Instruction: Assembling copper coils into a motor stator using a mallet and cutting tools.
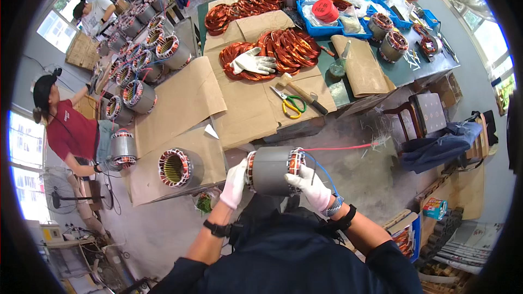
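Note:
Between my two gloved hands a grey motor stator [272,170] lies on its side, held in front of my body off the table's near edge. My left hand [235,184] is closed on its left end, over the laced copper windings. At the other end my right hand [311,186] grips the winding rim, thumb on the grey shell. A red lead [343,147] and a blue lead [322,172] run out from that right end. Left of my left hand, another stator [175,167] rests on brown paper with its bore showing.
Scissors [290,103], a hammer [305,93] and a spare white glove [253,62] lie ahead near copper coils [289,49]. Blue trays [321,27] stand far right. At left a person in red [68,125] touches a stator [123,148]; several more stand behind. A chair [422,117] is right.

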`<state>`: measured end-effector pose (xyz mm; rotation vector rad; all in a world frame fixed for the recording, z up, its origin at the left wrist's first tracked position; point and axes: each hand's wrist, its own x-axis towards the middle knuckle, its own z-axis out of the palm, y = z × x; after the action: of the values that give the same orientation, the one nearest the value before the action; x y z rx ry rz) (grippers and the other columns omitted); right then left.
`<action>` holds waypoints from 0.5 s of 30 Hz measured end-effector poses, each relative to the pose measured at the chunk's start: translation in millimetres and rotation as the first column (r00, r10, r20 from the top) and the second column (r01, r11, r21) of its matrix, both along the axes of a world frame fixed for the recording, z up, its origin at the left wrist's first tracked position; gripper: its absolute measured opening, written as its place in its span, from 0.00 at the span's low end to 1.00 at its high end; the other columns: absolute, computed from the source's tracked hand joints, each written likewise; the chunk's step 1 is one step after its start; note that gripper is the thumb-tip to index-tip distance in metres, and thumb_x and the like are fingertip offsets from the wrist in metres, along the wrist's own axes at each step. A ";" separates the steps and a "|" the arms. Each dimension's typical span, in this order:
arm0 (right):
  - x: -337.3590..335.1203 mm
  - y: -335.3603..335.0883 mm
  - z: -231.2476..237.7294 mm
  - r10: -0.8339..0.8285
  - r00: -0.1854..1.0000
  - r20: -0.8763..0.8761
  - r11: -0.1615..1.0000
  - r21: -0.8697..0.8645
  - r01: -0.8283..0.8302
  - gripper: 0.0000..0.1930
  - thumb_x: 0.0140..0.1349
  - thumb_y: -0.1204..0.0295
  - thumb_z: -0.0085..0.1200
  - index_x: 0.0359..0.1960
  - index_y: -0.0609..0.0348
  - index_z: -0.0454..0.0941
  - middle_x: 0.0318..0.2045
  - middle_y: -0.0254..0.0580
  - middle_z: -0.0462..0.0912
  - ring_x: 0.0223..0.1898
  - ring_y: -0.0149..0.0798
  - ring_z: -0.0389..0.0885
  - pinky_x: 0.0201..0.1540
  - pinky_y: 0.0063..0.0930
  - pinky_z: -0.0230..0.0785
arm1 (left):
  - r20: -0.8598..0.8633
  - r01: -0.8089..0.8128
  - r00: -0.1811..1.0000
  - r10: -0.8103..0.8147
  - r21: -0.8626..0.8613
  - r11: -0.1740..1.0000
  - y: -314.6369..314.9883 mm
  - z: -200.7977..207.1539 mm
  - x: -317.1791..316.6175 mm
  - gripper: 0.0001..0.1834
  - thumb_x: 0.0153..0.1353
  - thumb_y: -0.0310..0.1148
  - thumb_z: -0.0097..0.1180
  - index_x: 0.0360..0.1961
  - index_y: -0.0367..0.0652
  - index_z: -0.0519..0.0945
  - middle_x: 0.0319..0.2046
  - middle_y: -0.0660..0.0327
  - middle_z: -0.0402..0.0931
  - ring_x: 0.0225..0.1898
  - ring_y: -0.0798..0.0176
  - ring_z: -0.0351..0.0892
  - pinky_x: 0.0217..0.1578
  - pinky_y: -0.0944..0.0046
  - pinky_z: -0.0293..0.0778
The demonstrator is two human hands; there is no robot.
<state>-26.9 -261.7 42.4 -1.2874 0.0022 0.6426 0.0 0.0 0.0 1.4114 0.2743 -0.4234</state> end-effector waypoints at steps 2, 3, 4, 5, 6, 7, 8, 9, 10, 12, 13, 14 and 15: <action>10.1 17.3 -10.9 -0.205 0.971 -0.125 0.971 0.098 0.218 0.16 0.70 0.70 0.56 0.57 0.63 0.76 0.49 0.31 0.79 0.49 0.27 0.74 0.56 0.27 0.68 | -0.011 0.181 0.983 -0.181 0.095 0.979 6.1 -6.7 32.2 0.32 0.80 0.51 0.35 0.63 0.33 0.77 0.52 0.57 0.83 0.52 0.67 0.81 0.56 0.65 0.75; 14.9 -56.8 -1.8 -0.193 0.969 -0.155 0.979 0.032 0.201 0.17 0.71 0.71 0.55 0.58 0.63 0.75 0.50 0.33 0.79 0.50 0.27 0.75 0.56 0.27 0.69 | -0.025 0.108 0.994 -0.108 0.017 0.994 -72.1 -24.4 25.3 0.32 0.80 0.51 0.35 0.63 0.33 0.77 0.52 0.57 0.83 0.52 0.67 0.81 0.56 0.65 0.75; 37.7 -49.0 -7.8 -0.217 0.957 -0.192 0.970 0.067 0.234 0.18 0.70 0.71 0.55 0.59 0.63 0.74 0.50 0.33 0.79 0.51 0.28 0.75 0.57 0.27 0.69 | -0.063 0.103 0.993 -0.102 0.002 0.995 -68.1 -43.4 58.3 0.32 0.80 0.53 0.36 0.58 0.34 0.80 0.47 0.59 0.84 0.47 0.68 0.80 0.51 0.65 0.76; 58.3 -38.3 -12.7 -0.240 0.941 -0.238 0.959 0.091 0.268 0.19 0.70 0.71 0.55 0.60 0.63 0.73 0.51 0.34 0.79 0.51 0.28 0.76 0.57 0.28 0.69 | -0.110 0.096 0.989 -0.098 -0.020 0.995 -59.9 -55.9 87.2 0.33 0.79 0.54 0.37 0.53 0.34 0.83 0.42 0.60 0.85 0.43 0.70 0.80 0.47 0.65 0.76; 80.6 -29.4 -26.1 -0.251 0.938 -0.238 0.957 0.085 0.277 0.19 0.70 0.71 0.55 0.60 0.63 0.73 0.51 0.34 0.79 0.51 0.28 0.76 0.57 0.28 0.69 | -0.153 0.123 0.981 -0.120 0.008 0.992 -52.6 -55.0 120.1 0.34 0.79 0.55 0.36 0.51 0.35 0.84 0.39 0.62 0.84 0.41 0.70 0.79 0.46 0.65 0.76; 96.4 -30.7 -40.4 -0.271 0.942 -0.201 0.954 0.078 0.291 0.19 0.70 0.71 0.55 0.60 0.63 0.73 0.51 0.34 0.79 0.52 0.29 0.76 0.57 0.28 0.70 | -0.159 0.119 0.980 -0.119 -0.005 0.993 -57.6 -54.0 142.0 0.34 0.79 0.55 0.36 0.51 0.35 0.84 0.39 0.62 0.84 0.41 0.70 0.79 0.46 0.65 0.76; 110.9 -33.8 -53.2 -0.289 0.943 -0.164 0.950 0.074 0.304 0.20 0.69 0.72 0.55 0.61 0.63 0.72 0.51 0.34 0.79 0.53 0.29 0.76 0.58 0.29 0.71 | -0.191 0.139 0.973 -0.134 0.016 0.990 -62.1 -52.7 162.8 0.34 0.79 0.56 0.36 0.50 0.35 0.84 0.39 0.63 0.84 0.40 0.71 0.79 0.45 0.66 0.76; 123.4 -31.6 -53.7 -0.279 0.943 -0.183 0.953 0.067 0.295 0.20 0.69 0.72 0.55 0.61 0.63 0.72 0.51 0.34 0.79 0.53 0.29 0.76 0.58 0.29 0.71 | -0.236 0.155 0.961 -0.141 0.044 0.987 -61.3 -56.7 173.0 0.35 0.79 0.57 0.36 0.50 0.35 0.84 0.39 0.63 0.84 0.39 0.71 0.78 0.45 0.66 0.76; 140.4 -26.0 -48.5 -0.280 0.949 -0.144 0.957 0.041 0.288 0.20 0.69 0.72 0.55 0.61 0.63 0.72 0.51 0.34 0.79 0.52 0.29 0.76 0.57 0.29 0.71 | -0.199 0.133 0.971 -0.133 -0.014 0.991 -60.2 -67.3 185.9 0.37 0.78 0.60 0.35 0.58 0.35 0.79 0.49 0.58 0.83 0.46 0.67 0.80 0.49 0.64 0.77; 170.7 -15.3 -47.5 -0.289 0.950 -0.115 0.956 0.023 0.293 0.19 0.68 0.73 0.55 0.60 0.63 0.72 0.49 0.33 0.79 0.50 0.28 0.76 0.54 0.28 0.72 | -0.252 0.119 0.961 -0.114 0.005 0.993 -55.0 -79.7 209.6 0.36 0.78 0.60 0.35 0.59 0.35 0.78 0.50 0.57 0.82 0.48 0.66 0.80 0.50 0.63 0.77; 185.3 -7.5 -55.2 -0.288 0.951 -0.113 0.957 0.006 0.290 0.17 0.68 0.72 0.54 0.57 0.61 0.73 0.47 0.30 0.79 0.47 0.28 0.76 0.52 0.28 0.72 | -0.279 0.102 0.956 -0.091 0.026 0.994 -51.9 -79.8 219.6 0.36 0.78 0.60 0.35 0.60 0.36 0.78 0.52 0.57 0.81 0.49 0.66 0.79 0.51 0.62 0.77; 194.1 -2.8 -59.8 -0.256 0.964 -0.073 0.966 -0.051 0.253 0.16 0.69 0.71 0.54 0.56 0.62 0.73 0.45 0.32 0.79 0.46 0.30 0.77 0.51 0.30 0.72 | -0.245 0.011 0.969 -0.023 -0.051 0.999 -42.2 -113.6 223.6 0.36 0.78 0.60 0.35 0.60 0.37 0.78 0.52 0.58 0.82 0.49 0.65 0.80 0.50 0.62 0.78; 209.9 1.8 -57.7 -0.228 0.973 -0.037 0.968 -0.117 0.223 0.16 0.69 0.70 0.53 0.55 0.62 0.74 0.43 0.34 0.80 0.44 0.31 0.77 0.50 0.31 0.72 | -0.262 0.022 0.964 -0.035 -0.052 0.998 -36.6 -122.9 231.3 0.36 0.78 0.60 0.35 0.60 0.37 0.78 0.52 0.58 0.82 0.49 0.65 0.80 0.50 0.62 0.78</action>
<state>183.0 -260.0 -15.3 -1.3554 0.2267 0.4840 231.3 -36.6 -122.9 1.3120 0.4565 -0.6395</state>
